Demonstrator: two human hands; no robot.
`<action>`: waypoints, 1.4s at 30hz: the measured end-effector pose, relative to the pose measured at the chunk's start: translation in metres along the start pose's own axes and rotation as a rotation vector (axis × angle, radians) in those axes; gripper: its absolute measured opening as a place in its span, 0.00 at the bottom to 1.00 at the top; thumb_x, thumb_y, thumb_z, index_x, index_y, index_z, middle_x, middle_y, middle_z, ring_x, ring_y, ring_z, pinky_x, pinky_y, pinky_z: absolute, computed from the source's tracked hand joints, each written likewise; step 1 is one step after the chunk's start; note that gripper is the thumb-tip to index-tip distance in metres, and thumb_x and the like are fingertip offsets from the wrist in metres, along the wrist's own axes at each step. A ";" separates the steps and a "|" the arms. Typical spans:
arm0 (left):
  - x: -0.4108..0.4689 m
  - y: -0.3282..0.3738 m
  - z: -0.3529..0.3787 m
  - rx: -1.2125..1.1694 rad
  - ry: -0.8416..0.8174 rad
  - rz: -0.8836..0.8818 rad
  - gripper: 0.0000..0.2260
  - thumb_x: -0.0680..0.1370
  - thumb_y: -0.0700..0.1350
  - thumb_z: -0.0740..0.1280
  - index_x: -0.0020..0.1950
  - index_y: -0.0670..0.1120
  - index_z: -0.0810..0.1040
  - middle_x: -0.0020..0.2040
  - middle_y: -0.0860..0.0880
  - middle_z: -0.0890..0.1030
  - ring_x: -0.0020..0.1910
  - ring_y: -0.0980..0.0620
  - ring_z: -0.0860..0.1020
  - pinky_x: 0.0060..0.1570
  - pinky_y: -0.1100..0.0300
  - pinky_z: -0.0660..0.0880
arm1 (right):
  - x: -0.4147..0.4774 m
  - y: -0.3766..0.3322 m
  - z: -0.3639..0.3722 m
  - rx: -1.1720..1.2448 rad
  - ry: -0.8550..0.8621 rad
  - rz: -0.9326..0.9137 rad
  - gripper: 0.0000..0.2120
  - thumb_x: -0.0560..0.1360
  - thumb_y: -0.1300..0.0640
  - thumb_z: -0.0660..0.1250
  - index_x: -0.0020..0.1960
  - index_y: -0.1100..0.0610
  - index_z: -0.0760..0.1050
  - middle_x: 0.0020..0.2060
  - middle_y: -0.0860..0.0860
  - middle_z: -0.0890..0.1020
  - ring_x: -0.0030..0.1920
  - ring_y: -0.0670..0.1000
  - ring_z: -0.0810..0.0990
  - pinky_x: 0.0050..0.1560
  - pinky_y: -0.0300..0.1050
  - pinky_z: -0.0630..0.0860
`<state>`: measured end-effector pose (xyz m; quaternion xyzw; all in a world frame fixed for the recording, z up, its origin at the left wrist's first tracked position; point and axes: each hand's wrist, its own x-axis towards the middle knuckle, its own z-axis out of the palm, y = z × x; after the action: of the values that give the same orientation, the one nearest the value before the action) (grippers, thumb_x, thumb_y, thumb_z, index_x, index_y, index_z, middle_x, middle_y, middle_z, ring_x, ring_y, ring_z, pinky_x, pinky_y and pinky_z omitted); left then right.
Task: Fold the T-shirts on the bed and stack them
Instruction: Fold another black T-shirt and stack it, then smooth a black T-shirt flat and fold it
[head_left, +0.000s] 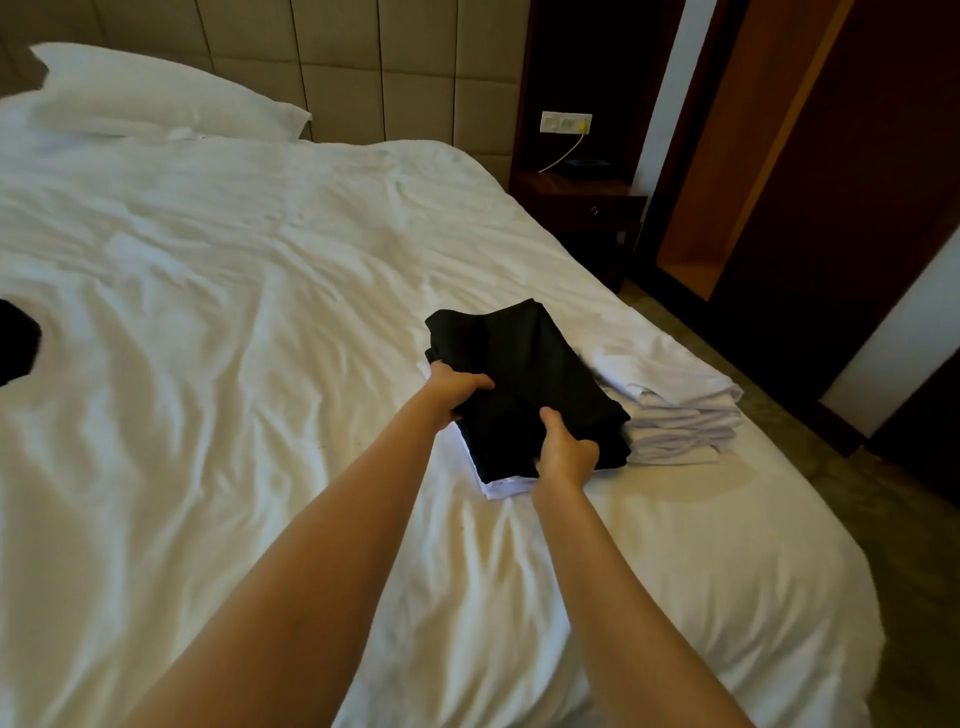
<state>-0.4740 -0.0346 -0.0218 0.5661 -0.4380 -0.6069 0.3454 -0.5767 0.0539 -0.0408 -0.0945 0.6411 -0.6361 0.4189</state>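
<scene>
Two bare forearms reach out from the camera over the bed (234, 291), and both hands grip one folded black shirt (530, 364): the left hand (457, 389) has its fingers clenched on the shirt's near-left edge, and the right hand (566, 452) pinches the near-right corner with the thumb on top. Gripped at two edges like this, the fold probably keeps its shape while the shirt is set down square. Under the fingers it rests on at least one folded white shirt (501, 486), which looks like the start of a stack. Just right of the right fingers lies one pile of folded whites (685, 415), several layers deep; the exact number is unclear. Far left of the left fingers sits one dark garment (15, 343), cut by the frame edge and seemingly unfolded, so likely next. One pillow (156, 93) lies well beyond the fingers
</scene>
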 end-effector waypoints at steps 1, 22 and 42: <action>-0.001 0.000 -0.001 0.055 0.007 0.013 0.31 0.73 0.38 0.70 0.72 0.41 0.60 0.68 0.40 0.69 0.64 0.41 0.71 0.61 0.47 0.73 | -0.003 0.001 0.000 -0.018 0.000 -0.015 0.27 0.73 0.56 0.70 0.67 0.66 0.66 0.62 0.62 0.74 0.60 0.62 0.75 0.61 0.58 0.74; -0.131 -0.025 -0.094 0.853 0.213 0.137 0.23 0.78 0.44 0.63 0.72 0.42 0.63 0.70 0.42 0.69 0.67 0.45 0.69 0.61 0.57 0.67 | -0.114 0.027 0.012 -0.977 -0.414 -0.503 0.11 0.79 0.60 0.57 0.59 0.62 0.73 0.57 0.57 0.78 0.57 0.57 0.76 0.49 0.43 0.70; -0.235 -0.063 -0.283 0.857 0.533 -0.010 0.18 0.78 0.43 0.61 0.69 0.44 0.69 0.67 0.44 0.71 0.66 0.46 0.69 0.60 0.58 0.67 | -0.210 0.079 0.104 -1.366 -1.135 -0.853 0.12 0.79 0.58 0.58 0.61 0.56 0.72 0.61 0.54 0.72 0.57 0.53 0.74 0.51 0.42 0.69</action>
<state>-0.1604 0.1641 0.0175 0.7944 -0.5418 -0.2086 0.1786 -0.3431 0.1282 -0.0073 -0.8310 0.4866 -0.0868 0.2551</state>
